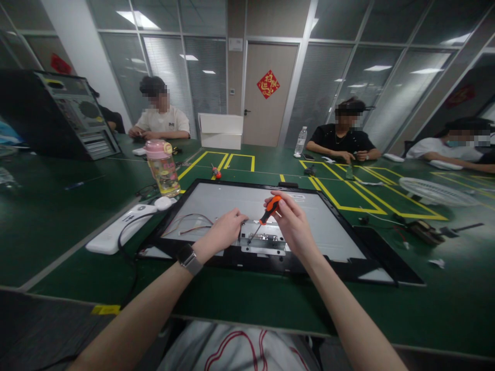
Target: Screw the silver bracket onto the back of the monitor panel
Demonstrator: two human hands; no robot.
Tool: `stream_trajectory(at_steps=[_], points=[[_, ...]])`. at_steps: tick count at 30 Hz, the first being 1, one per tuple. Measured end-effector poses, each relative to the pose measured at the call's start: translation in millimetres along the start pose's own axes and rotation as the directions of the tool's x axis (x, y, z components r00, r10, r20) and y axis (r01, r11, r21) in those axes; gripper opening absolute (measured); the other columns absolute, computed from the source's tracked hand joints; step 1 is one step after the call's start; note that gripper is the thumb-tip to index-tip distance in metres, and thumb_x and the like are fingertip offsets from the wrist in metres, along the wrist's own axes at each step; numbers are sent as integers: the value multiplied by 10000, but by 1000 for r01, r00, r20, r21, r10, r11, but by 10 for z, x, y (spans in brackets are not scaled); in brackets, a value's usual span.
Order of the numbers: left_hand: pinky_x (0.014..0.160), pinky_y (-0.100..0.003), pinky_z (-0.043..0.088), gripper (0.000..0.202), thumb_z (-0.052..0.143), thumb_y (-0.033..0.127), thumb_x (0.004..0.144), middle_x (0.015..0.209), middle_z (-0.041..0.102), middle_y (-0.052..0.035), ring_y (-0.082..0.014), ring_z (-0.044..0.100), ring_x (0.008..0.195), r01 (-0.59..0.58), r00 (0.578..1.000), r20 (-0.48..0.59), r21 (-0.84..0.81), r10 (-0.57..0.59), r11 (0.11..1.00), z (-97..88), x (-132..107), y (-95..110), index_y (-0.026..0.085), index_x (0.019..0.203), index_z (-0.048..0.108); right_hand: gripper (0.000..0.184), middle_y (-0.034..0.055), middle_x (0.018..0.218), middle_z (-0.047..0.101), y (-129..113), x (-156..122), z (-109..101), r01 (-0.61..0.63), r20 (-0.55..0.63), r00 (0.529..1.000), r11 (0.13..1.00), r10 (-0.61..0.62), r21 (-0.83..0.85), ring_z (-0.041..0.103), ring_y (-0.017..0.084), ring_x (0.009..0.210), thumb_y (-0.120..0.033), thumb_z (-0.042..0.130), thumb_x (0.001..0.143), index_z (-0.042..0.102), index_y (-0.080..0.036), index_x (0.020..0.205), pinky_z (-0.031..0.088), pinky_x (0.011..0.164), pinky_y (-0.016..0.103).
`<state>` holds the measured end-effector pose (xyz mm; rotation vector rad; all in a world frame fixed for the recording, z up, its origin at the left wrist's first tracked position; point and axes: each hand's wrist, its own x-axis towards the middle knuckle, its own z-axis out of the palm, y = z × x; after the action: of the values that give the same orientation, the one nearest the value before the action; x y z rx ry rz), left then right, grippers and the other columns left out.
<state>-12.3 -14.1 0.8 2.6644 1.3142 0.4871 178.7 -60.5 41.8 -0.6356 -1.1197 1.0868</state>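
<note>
A flat monitor panel point(332, 226) lies face down on the green table, its grey metal back up inside a black frame. A small metal board cover point(266, 243) sits near its front edge. My right hand point(296, 226) is closed round an orange-handled screwdriver point(266, 212), whose tip points down at the left end of that cover. My left hand point(224, 232), with a watch on the wrist, rests on the panel beside the tip, fingers curled and pinched at the cover's edge. Thin coloured wires point(189, 224) run across the panel to the left.
A white power strip point(116, 232) with a black cable lies left of the panel, behind it a pink-lidded bottle point(162, 167). A computer case point(65, 113) stands far left. Three other people sit at the far side. A white fan grille point(433, 190) and small parts lie right.
</note>
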Motion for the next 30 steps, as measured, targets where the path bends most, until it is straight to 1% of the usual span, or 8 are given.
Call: stream_trajectory(at_steps=[10,22,30], points=[[892,-321,476,397,365,91,919,1067,581,-102,-191,598,941,18,1000,25,-6,-18,1000,-37,9,27,166,1215,619,253,32,926,711,-5,0,11,3,-2,1000,1000,-3,3,629,218,954,-441,697,804,713,-285,1002,458,943,431],[904,-311,470,395,360,95,922,1072,571,-95,-190,601,958,13,1000,18,-10,-13,1000,-30,3,25,172,1218,611,229,27,933,710,0,-4,-3,-8,9,1000,1000,8,25,632,208,967,-419,693,815,715,-291,1003,450,952,421],[892,-303,476,394,356,100,928,1067,577,-89,-181,601,936,10,1000,14,-14,-10,1000,-31,1,27,175,1221,608,217,27,936,707,-10,-12,6,-8,13,1000,1000,8,14,632,206,952,-408,676,830,711,-293,1011,450,951,423]])
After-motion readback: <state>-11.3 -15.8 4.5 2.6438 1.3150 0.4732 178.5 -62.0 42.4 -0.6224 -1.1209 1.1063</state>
